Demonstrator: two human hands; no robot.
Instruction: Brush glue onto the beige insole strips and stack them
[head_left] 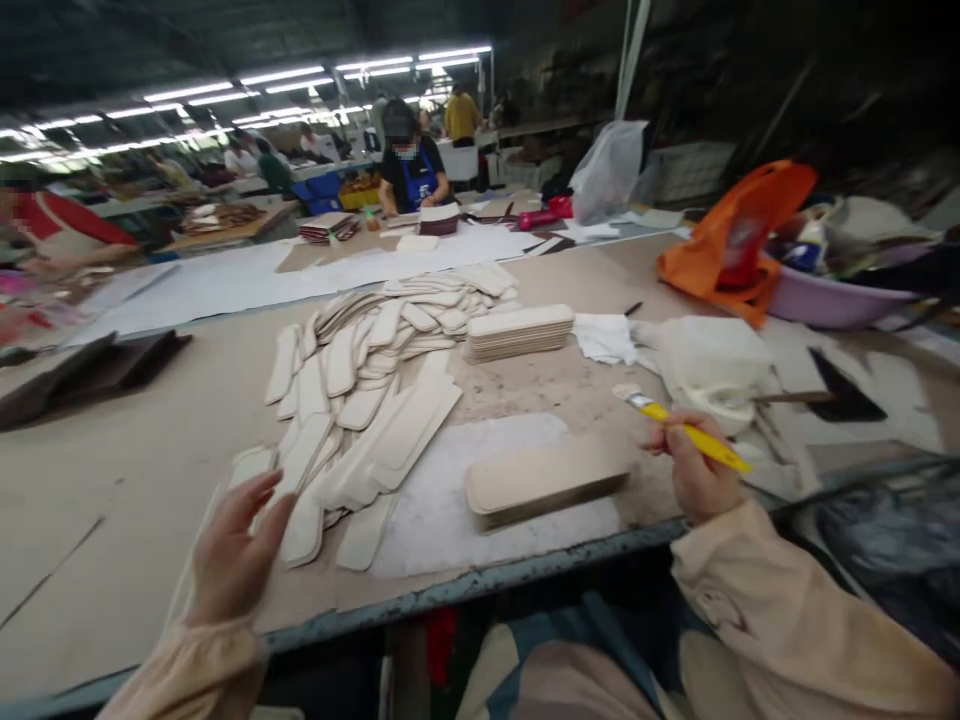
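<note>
My right hand (697, 465) is closed around the yellow handle of a paintbrush (694, 437), its pale bristles pointing up and left. Just left of that hand, a neat stack of beige rounded strips (547, 475) lies on a white sheet (495, 435) near the table's front edge. My left hand (240, 545) is held with fingers apart beside a loose pile of cream strips (360, 350); whether it touches the nearest strips I cannot tell. Behind the front stack stands another tidy stack of strips (519, 335).
A white cloth (604, 338) and a cream plastic bag (705, 360) lie at the right. Beyond them are an orange bag (731, 240) and a lilac basin (832, 295) full of items. Dark panels (97, 375) lie at the left. A person in a blue apron (420, 180) works across the table.
</note>
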